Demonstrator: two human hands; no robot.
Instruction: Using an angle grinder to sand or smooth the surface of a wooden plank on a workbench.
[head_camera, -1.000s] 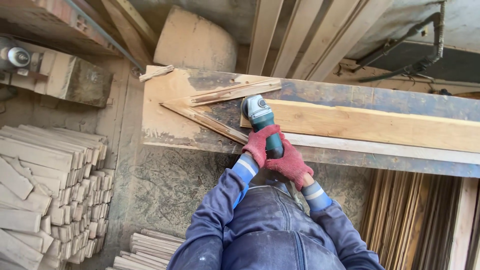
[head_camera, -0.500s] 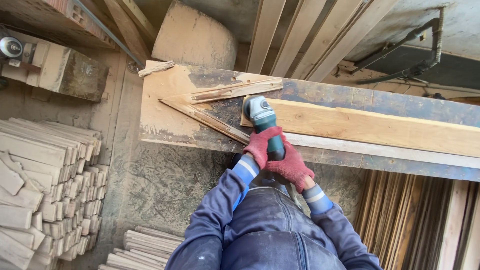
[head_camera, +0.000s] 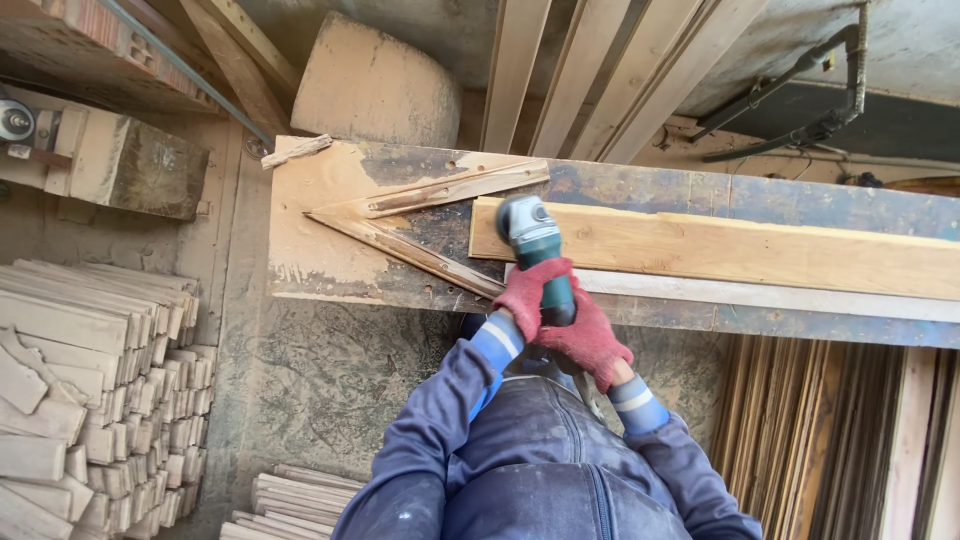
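Note:
Both my hands wear red gloves and grip a green-bodied angle grinder (head_camera: 535, 245). My left hand (head_camera: 528, 293) wraps the front of the handle. Behind it, my right hand (head_camera: 590, 342) holds the rear of the handle. The grinder's grey head rests on the left end of a long pale wooden plank (head_camera: 740, 252) that lies lengthwise on a worn, dusty workbench (head_camera: 320, 235). Two thin wooden strips (head_camera: 440, 190) form a wedge shape on the bench just left of the plank's end.
Stacks of short cut wood pieces (head_camera: 90, 380) fill the floor at the left, with more (head_camera: 300, 500) at the bottom. Long boards (head_camera: 590, 70) lean behind the bench. Thin slats (head_camera: 820, 440) stand under it at the right. A rounded block (head_camera: 375, 85) sits behind the bench.
The grinder and both hands have shifted slightly right along the plank's left end. The view has drifted a little, so the bench sits further left.

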